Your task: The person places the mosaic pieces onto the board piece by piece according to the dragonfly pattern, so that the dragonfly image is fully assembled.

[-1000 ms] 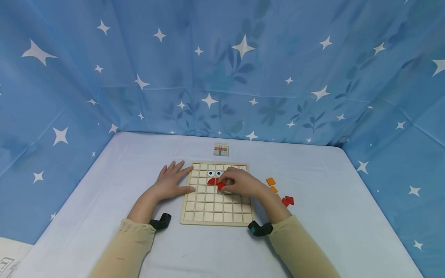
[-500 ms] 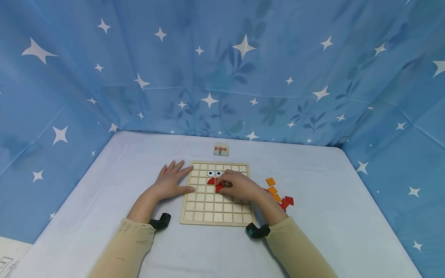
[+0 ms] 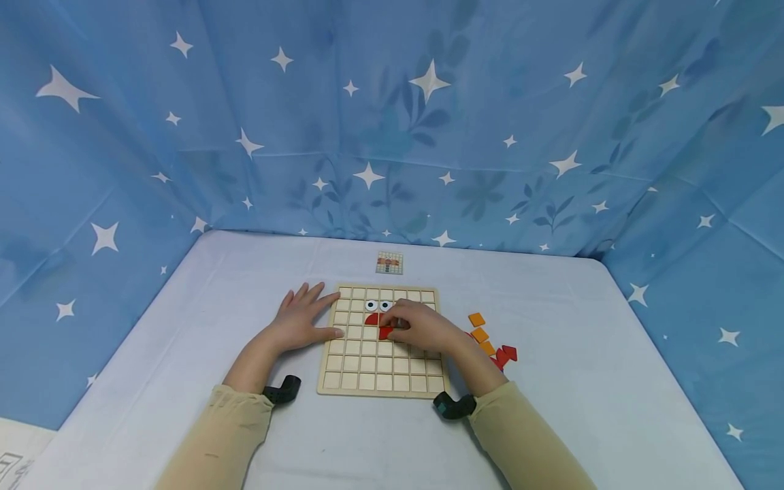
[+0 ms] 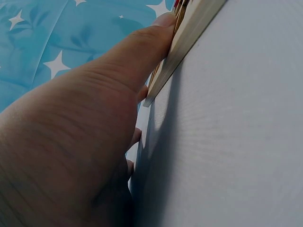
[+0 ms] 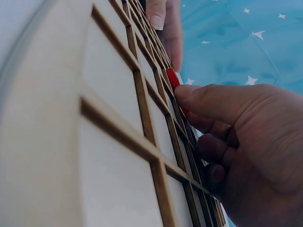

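A wooden grid board [image 3: 333,366] lies on the table before me. My left hand [image 3: 297,325] has its fingers spread at the board's left edge, with thumb and index finger resting on the rim; the left wrist view shows the thumb [image 4: 147,42] on that edge. Over the middle of the grid my right hand [image 3: 424,328] pinches a red tile [image 3: 384,333], partly covered by the fingers. In the right wrist view the thumb lies on the red tile [image 5: 173,78]. Two eye tiles [image 3: 371,305] and a red rounded piece [image 3: 371,320] sit in upper cells.
A small pattern card [image 3: 389,263] lies beyond the board. To the right are several orange square tiles [image 3: 480,335] and red pieces [image 3: 510,353], some hidden behind the right forearm. A blue star-printed curtain [image 3: 392,136] surrounds the white table [image 3: 612,381].
My right hand has shifted slightly left and toward me with the red tile, which now looks lined up in a cell below the rounded piece. The left hand stays put.
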`<state>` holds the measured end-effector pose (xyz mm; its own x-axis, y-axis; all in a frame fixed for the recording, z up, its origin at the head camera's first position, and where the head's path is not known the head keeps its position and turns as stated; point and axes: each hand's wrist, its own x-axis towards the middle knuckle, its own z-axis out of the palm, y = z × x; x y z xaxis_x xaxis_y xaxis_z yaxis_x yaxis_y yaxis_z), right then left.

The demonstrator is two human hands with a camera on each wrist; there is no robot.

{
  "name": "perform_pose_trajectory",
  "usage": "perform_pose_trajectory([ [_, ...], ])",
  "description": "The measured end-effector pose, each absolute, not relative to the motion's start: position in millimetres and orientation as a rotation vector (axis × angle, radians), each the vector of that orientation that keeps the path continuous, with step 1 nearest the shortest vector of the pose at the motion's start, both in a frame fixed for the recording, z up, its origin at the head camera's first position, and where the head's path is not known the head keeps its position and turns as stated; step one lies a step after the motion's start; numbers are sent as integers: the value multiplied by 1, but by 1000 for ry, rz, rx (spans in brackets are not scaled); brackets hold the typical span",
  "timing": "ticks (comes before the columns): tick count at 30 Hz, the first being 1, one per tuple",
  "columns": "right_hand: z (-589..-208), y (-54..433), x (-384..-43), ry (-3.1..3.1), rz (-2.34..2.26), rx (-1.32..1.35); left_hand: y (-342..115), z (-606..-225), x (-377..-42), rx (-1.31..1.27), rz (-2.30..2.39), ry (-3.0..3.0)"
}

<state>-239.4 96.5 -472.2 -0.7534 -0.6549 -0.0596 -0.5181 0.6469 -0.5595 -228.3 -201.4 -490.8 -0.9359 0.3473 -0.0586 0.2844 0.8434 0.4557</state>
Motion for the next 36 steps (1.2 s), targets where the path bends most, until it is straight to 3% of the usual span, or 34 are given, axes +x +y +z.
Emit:
perform_pose_trajectory([
  [36,-460,103,-237,2657,-777,-872,-202,-491,-229,485,674,2868],
])
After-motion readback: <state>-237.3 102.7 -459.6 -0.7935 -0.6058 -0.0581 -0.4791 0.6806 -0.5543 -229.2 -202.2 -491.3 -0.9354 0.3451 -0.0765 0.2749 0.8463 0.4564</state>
